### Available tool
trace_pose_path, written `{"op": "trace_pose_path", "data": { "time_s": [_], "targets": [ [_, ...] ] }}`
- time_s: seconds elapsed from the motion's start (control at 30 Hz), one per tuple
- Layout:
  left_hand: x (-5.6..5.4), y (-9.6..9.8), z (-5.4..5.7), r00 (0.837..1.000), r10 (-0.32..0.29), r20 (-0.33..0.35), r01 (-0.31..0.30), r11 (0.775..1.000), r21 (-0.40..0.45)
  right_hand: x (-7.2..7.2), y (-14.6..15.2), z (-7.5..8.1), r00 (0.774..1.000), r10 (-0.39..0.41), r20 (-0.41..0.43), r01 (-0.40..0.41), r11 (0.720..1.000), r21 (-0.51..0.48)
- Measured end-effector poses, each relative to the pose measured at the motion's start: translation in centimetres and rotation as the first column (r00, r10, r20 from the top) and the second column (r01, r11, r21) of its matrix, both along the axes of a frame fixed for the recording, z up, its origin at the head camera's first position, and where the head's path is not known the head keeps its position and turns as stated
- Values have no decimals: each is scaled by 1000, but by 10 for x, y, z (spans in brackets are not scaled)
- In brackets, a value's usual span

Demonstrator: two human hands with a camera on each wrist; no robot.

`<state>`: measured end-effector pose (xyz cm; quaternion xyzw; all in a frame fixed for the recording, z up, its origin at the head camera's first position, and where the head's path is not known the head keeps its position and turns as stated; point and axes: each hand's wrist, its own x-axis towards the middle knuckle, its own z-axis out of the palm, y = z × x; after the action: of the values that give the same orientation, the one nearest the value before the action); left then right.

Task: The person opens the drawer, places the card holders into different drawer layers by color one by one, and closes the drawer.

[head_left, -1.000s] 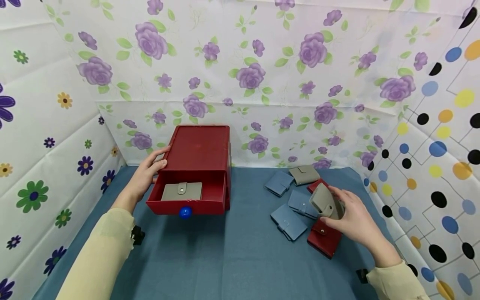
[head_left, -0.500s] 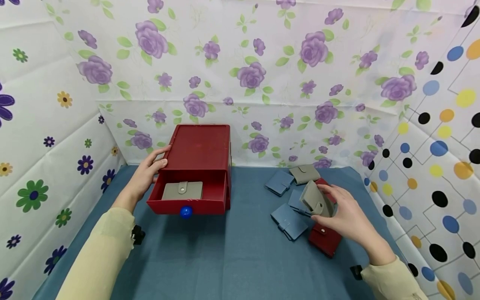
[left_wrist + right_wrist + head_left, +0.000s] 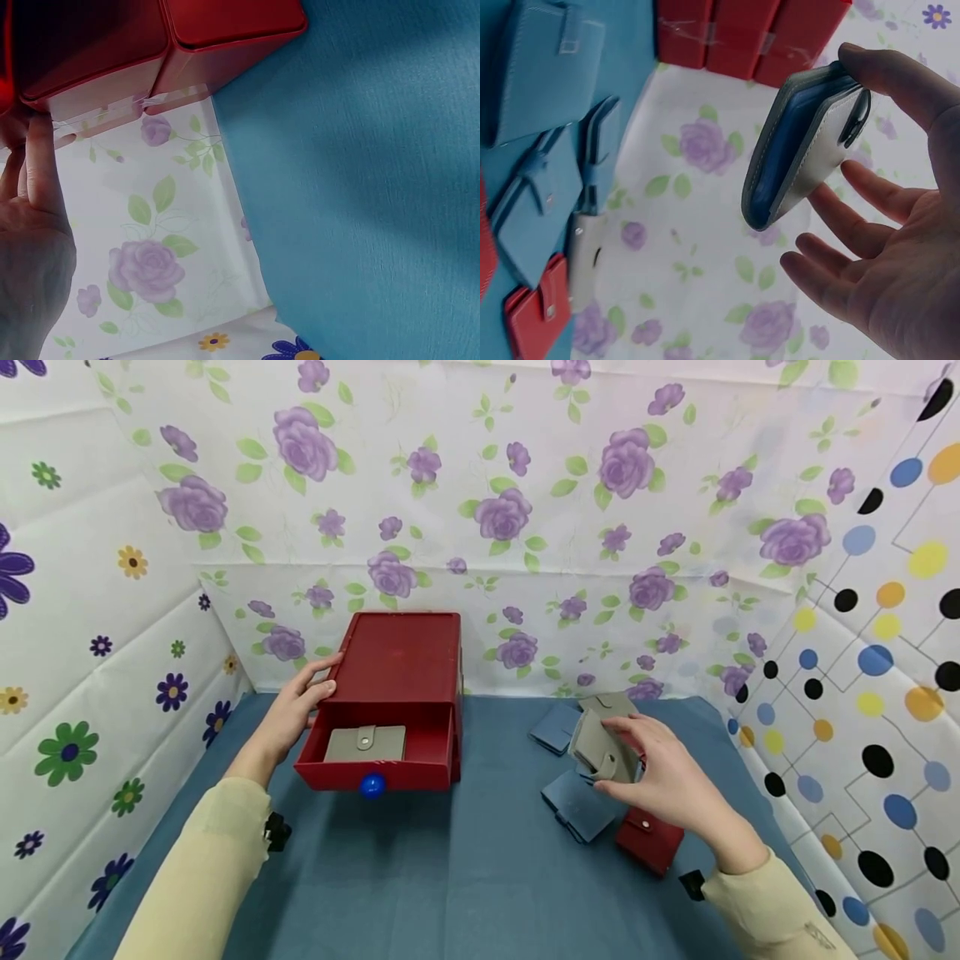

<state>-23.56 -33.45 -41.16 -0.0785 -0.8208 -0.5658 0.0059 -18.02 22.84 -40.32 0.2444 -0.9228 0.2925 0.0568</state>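
Note:
My right hand (image 3: 671,777) pinches a grey wallet (image 3: 600,747) with a snap strap, holding it tilted above the other wallets. In the right wrist view, thumb and fingers of the right hand (image 3: 900,247) are at opposite edges of the wallet (image 3: 802,142), and its blue inner pages show. My left hand (image 3: 288,714) rests against the left side of a red drawer box (image 3: 397,656), fingers fairly straight. Its drawer (image 3: 427,772), with a blue knob (image 3: 372,786), is pulled out. Another grey wallet (image 3: 345,744) lies inside it.
Below and beyond the right hand lie blue wallets (image 3: 577,806) (image 3: 555,727), a red wallet (image 3: 651,843) and a grey wallet (image 3: 611,703) on the blue cloth (image 3: 450,885). Patterned sheets (image 3: 525,610) stand at the back and both sides.
The right hand has moved left and slightly up with the grey wallet, from above the red wallet to over the blue ones. The left hand and the drawer have stayed put.

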Motion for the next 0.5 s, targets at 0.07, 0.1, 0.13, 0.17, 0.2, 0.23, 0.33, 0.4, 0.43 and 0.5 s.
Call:
{"op": "trace_pose_path", "data": {
  "time_s": [0.07, 0.1, 0.13, 0.17, 0.2, 0.23, 0.33, 0.4, 0.43, 0.5],
  "targets": [
    [0, 0, 0, 1000, 1, 1, -1, 1000, 0, -1, -4, 5, 1000, 14, 5, -14, 1000, -3],
    [0, 0, 0, 1000, 2, 1, -2, 1000, 2, -1, -7, 7, 1000, 21, 6, -21, 1000, -4],
    [0, 0, 0, 1000, 3, 0, -3, 1000, 1, -2, -9, 9, 1000, 26, 7, -26, 1000, -4],
    [0, 0, 0, 1000, 3, -1, -3, 1000, 1, -2, -11, 11, 1000, 30, 7, -30, 1000, -4],
    [0, 0, 0, 1000, 3, -3, -3, 1000, 2, -3, -13, 13, 999, 34, 6, -34, 999, -5],
    [0, 0, -1, 1000, 3, -3, -3, 1000, 2, -3, -15, 15, 999, 36, 7, -36, 999, -5],
    [0, 1, -1, 1000, 4, 1, -4, 1000, -1, -3, -21, 20, 999, 46, 6, -46, 999, 1],
    [0, 1, -1, 1000, 5, 2, -5, 1000, -4, -2, -26, 22, 998, 55, 5, -55, 998, 0],
    [0, 1, 0, 1000, 5, 2, -5, 1000, -5, -2, -28, 23, 998, 61, 2, -61, 998, 2],
    [0, 1, 0, 1000, 5, 0, -5, 1000, -7, -2, -33, 25, 997, 71, -5, -71, 998, 2]
  ]
}}
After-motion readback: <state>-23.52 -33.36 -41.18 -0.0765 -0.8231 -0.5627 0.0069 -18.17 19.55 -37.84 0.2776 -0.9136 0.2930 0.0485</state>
